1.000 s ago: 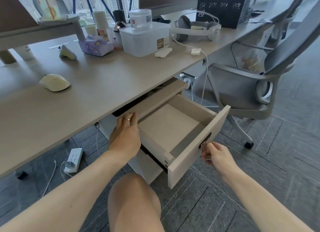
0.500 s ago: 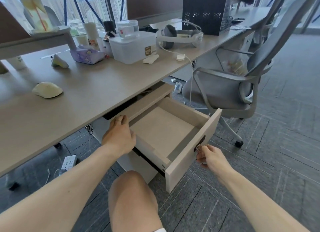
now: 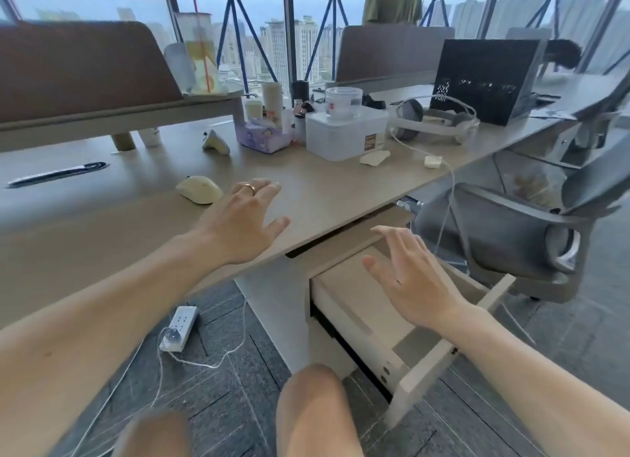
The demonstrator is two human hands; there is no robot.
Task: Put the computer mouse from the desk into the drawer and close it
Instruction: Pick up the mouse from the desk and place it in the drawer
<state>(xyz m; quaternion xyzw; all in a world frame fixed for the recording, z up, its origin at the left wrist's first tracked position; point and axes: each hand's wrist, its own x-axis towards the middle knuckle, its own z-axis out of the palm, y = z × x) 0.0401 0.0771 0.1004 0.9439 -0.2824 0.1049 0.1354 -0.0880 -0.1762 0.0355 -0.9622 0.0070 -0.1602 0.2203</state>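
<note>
A cream computer mouse (image 3: 199,189) lies on the beige desk (image 3: 327,180), left of centre. My left hand (image 3: 243,223) hovers over the desk just right of the mouse, fingers spread, not touching it. Below the desk edge the top drawer (image 3: 419,371) stands pulled out and looks empty inside. My right hand (image 3: 410,276) floats above the open drawer with fingers apart, holding nothing.
A clear plastic box (image 3: 346,134), tissue pack (image 3: 262,138), white headphones (image 3: 433,120) with a hanging cable and a black case (image 3: 487,78) crowd the desk's back. A grey office chair (image 3: 518,238) stands right of the drawer. A power strip (image 3: 179,327) lies on the floor.
My left hand left the drawer's side and rose over the desk toward the mouse. My right hand let go of the drawer front and lifted above the drawer. The view tilted upward.
</note>
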